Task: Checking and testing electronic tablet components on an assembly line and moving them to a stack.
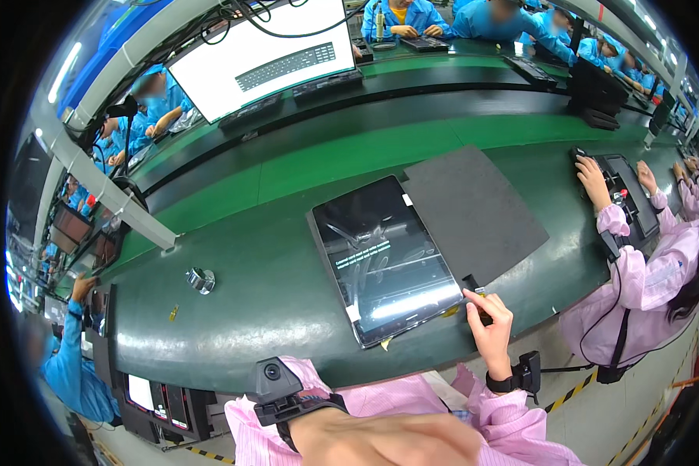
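Note:
A black tablet [388,260] with a clear film and small white tabs lies on the green bench, its screen lit with a line of text. My right hand [492,330] is at its lower right corner, forefinger stretched to the edge, thumb apart and the other fingers curled. Beside that fingertip are a small black piece and some yellow tape. My left hand [392,441] is close in front of me at the bottom, held across my body; its fingers are blurred and partly out of frame. Both wrists wear black strapped devices.
A dark grey mat [481,210] lies under the tablet's right side. A silver roll-shaped thing [200,280] and a yellow scrap [174,312] are on the bench [256,311] to the left. A monitor [272,66] stands behind. A co-worker in pink [652,272] works at right; others in blue sit across.

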The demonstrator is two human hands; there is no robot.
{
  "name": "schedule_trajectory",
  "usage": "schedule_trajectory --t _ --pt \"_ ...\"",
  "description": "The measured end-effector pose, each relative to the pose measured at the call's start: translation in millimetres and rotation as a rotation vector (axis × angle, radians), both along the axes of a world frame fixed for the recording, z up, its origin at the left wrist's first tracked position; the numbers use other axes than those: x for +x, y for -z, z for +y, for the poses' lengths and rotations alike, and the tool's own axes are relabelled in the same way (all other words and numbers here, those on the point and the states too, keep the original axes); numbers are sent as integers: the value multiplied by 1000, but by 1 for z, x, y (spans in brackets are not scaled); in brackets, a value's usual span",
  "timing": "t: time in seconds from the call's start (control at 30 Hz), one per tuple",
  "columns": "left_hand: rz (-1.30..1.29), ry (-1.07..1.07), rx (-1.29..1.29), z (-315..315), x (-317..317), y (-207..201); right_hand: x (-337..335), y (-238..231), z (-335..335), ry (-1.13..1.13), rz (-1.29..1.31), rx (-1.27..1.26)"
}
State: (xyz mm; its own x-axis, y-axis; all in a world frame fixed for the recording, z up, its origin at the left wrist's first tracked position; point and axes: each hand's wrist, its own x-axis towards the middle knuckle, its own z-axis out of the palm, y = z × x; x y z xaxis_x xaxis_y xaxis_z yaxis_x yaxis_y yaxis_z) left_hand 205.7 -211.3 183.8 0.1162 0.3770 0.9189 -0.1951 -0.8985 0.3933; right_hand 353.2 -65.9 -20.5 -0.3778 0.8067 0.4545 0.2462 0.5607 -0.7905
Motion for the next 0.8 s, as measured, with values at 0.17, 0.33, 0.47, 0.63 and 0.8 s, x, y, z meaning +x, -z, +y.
schedule_trajectory --t 0.17,0.33,0.47,0.63,0.8 --pt "116 -15 89 -11 -41 14 -1 3 -1 -1 27 -9" --pt "-100 -698 -266 18 -98 89 6 5 3 50 -22 -26" --pt "1 -1152 -607 40 -174 129 -1 0 -2 54 31 -80" --pt "363 -1407 -712 67 -213 175 1 4 3 31 -20 -47" --pt "542 -1442 -682 79 -221 190 0 5 1 -4 -45 -38"
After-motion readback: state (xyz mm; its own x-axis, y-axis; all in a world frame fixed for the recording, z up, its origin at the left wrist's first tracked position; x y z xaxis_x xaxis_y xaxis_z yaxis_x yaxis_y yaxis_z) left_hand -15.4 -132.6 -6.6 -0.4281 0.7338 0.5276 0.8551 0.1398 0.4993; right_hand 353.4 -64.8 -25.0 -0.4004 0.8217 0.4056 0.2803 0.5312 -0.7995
